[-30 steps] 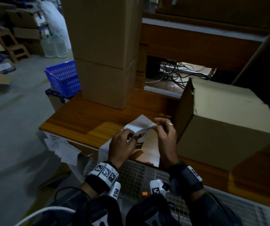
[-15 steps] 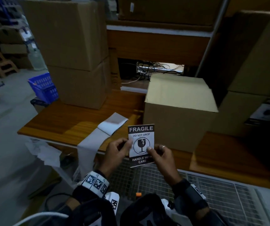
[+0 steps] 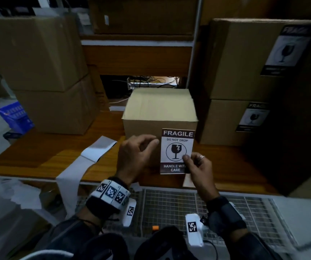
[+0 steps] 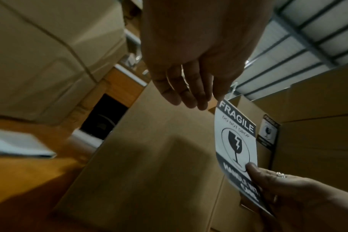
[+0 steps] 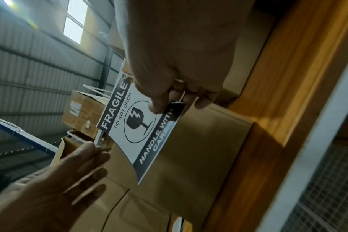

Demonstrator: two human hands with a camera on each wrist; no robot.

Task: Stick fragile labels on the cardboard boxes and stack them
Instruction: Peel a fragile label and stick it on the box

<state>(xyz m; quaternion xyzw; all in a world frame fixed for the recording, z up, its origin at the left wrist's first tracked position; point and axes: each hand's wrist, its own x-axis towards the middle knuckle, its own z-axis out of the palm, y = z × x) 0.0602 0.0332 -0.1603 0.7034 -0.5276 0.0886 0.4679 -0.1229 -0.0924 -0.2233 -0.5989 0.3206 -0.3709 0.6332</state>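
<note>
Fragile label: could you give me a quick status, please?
Right hand pinches fragile label; left hand open beside it. Label against middle box front. Nothing blocking.

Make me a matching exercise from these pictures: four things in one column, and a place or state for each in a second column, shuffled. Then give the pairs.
Things
1. fragile label
2. left hand
3. blue basket
4. stacked boxes on the right

Places or states
A. off the table's left end
B. pinched near its lower right corner by the right hand
C. already bear fragile labels
D. fingers relaxed beside the label's left edge, gripping nothing

Pairs: 1-B, 2-D, 3-A, 4-C
</note>
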